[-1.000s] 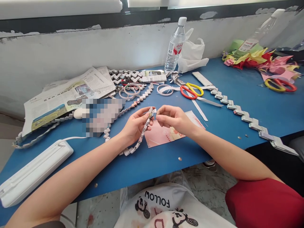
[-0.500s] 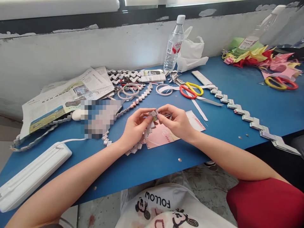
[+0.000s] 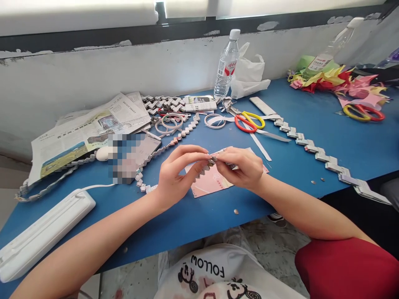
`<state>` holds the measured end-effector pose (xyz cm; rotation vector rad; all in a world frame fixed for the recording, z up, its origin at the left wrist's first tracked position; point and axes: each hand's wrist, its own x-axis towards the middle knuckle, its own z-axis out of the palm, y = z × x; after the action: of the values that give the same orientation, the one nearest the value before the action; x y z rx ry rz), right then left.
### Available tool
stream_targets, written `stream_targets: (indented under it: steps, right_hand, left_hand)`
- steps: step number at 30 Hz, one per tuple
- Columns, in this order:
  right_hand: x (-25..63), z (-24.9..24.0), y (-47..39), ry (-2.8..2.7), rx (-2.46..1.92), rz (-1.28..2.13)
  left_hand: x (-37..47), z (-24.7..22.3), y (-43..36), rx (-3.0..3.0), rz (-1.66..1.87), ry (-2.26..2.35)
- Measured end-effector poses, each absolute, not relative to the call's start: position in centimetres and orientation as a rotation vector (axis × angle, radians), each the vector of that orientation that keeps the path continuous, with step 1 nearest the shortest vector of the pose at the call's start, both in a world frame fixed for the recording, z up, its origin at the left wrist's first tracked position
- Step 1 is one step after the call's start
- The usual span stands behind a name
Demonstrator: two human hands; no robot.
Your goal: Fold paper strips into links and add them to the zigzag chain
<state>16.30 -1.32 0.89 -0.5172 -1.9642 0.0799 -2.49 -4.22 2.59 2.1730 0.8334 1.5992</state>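
My left hand and my right hand meet over the middle of the blue table. Between their fingertips is the end of a folded newspaper chain, pinched from both sides. Most of that piece is hidden by my fingers. Under my hands lies a pink printed card. A zigzag stretch of folded paper chain runs back from beside my left wrist toward the rear of the table.
Red and yellow scissors, a tape roll and a water bottle stand or lie behind my hands. Newspapers and a white lamp-like bar are left. Another paper chain and colourful paper pieces lie right.
My hands have turned so their backs face up more, and the pinched chain end has tilted out of view between the fingers. The right hand is slightly lower and further right.
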Motion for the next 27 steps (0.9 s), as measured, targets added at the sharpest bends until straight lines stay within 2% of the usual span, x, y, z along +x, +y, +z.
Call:
stream_targets:
  steps: [10, 16, 23, 27]
  right_hand:
    - [16.3, 0.9, -1.3, -1.969, -0.506, 0.045]
    - [16.7, 0.7, -1.0, -2.006, -0.568, 0.195]
    - [16.4, 0.9, -1.2, -2.058, -0.626, 0.128]
    - [16.0, 1.2, -1.7, -2.010, -0.641, 0.165]
  left_hand:
    - [-2.6, 2.5, -4.3, 2.209, 1.597, 0.840]
    - [-2.4, 2.7, -4.5, 2.196, 1.552, 0.869]
    - [-2.8, 4.5, -4.0, 1.959, 1.190, 0.911]
    - [-3.3, 5.0, -3.4, 1.952, 1.114, 0.850]
